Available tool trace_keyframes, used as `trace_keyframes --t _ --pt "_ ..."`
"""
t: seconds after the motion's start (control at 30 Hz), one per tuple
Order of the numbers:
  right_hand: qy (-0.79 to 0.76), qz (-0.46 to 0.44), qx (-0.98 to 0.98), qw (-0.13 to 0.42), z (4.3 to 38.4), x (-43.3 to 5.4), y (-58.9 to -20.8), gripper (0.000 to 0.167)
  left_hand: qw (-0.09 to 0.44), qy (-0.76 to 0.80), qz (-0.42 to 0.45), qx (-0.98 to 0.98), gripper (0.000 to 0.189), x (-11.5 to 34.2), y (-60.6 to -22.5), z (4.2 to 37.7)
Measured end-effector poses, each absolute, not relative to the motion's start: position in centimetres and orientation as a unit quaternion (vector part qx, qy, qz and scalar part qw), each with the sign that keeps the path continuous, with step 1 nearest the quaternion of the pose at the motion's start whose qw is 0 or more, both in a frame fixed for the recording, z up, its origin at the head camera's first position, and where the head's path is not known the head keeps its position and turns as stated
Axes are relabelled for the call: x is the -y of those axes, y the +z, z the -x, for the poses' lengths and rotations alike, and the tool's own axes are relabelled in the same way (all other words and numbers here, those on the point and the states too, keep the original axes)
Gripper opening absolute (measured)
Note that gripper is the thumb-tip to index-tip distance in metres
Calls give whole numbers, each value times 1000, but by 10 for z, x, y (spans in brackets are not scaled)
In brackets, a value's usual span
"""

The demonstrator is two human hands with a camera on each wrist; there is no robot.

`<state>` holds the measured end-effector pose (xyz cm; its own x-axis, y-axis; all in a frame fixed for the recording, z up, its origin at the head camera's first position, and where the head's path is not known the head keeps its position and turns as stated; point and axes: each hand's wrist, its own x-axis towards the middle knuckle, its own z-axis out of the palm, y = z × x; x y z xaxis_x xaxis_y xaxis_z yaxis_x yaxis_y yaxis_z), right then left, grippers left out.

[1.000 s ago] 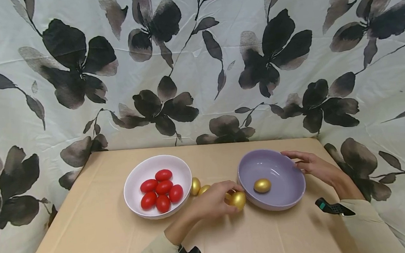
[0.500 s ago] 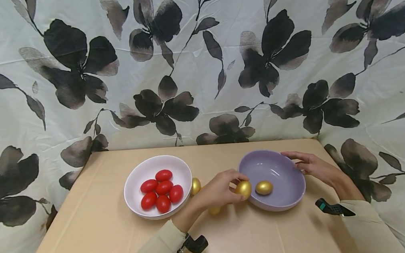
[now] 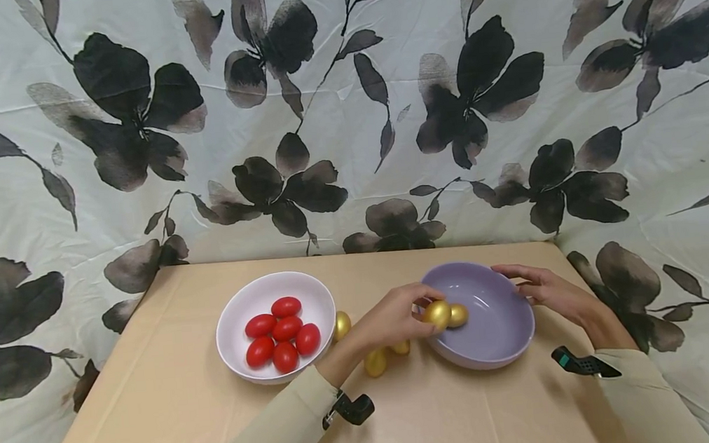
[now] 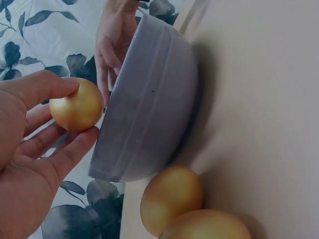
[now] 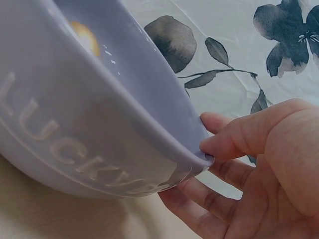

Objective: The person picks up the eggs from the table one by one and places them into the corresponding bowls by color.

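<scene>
My left hand (image 3: 391, 317) pinches a golden egg (image 3: 436, 315) between thumb and fingers, above the near-left rim of a purple bowl (image 3: 498, 339). The left wrist view shows that egg in the fingertips beside the bowl's outer wall. Inside the bowl lies another golden egg (image 3: 460, 315), partly hidden behind the held one. My right hand (image 3: 550, 290) holds the bowl's right side; in the right wrist view the thumb rests at the rim and other fingers touch the outer wall, which has raised letters. Golden eggs (image 3: 376, 364) lie on the table under my left wrist.
To the left stands a pale pink-white bowl (image 3: 235, 330) with several red eggs (image 3: 286, 327). Against its right side sits one more golden egg (image 3: 341, 325). The wooden table (image 3: 155, 408) ends at a floral cloth (image 3: 360, 143) behind.
My left hand has carried the golden egg up and right, from beside the purple bowl to over its rim. The golden egg inside looks unmoved at first, then shifts slightly back. The right hand stays.
</scene>
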<state>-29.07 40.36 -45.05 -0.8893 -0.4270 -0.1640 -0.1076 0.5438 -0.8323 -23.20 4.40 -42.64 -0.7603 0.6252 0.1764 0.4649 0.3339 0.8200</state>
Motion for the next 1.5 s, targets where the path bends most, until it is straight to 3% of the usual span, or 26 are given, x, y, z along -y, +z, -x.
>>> trace_keyframes --t 0.73,1.2,1.5 --pt "-461 167 -852 184 290 -404 -448 51 132 356 -427 -821 36 -79 -431 259" --pt "-451 168 -858 178 291 -405 -451 52 135 257 -460 -839 41 -100 -434 266" --pt "-452 170 -858 175 289 -404 -450 52 129 151 -473 -858 25 -110 -434 264"
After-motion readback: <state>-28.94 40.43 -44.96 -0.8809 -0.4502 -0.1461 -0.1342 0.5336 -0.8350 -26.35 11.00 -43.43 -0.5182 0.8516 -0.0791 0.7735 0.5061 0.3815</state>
